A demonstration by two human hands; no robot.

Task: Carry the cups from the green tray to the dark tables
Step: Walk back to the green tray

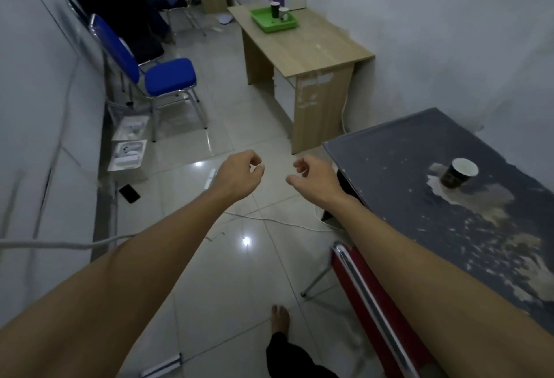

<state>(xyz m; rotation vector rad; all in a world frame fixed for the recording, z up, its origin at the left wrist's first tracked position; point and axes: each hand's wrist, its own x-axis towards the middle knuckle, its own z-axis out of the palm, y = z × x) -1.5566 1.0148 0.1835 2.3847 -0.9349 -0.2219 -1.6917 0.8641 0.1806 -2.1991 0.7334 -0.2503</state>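
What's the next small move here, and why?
Probably walk forward to the wooden desk and reach for a cup on the green tray. Both the left hand and right hand are empty, one cup already stands on the dark table, and two cups remain on the tray.

Looks like a small, plain back-room office: white walls, glossy tiled floor (227, 257), a light wood desk (302, 44) against the wall. There's a blue padded metal chair (162, 77), a worn dark tabletop (419, 167), and cables trailing across the floor.
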